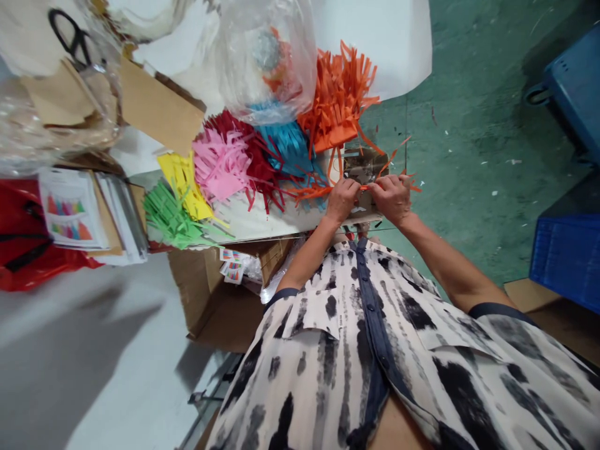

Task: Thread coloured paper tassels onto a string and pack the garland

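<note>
My left hand and my right hand are side by side above the table's near right corner. Both are closed on one orange fringed paper strip, whose loose ends stick out past each hand. Between the hands a short stretch of it looks narrow, perhaps twisted. Just beyond lies a pile of orange fringed paper. To its left are blue, dark red, pink, yellow and green fringed bundles.
A clear plastic bag lies behind the bundles. Black-handled scissors and cardboard pieces are at the far left, near printed cards. An open cardboard box sits below the table edge. Blue crates stand on the right.
</note>
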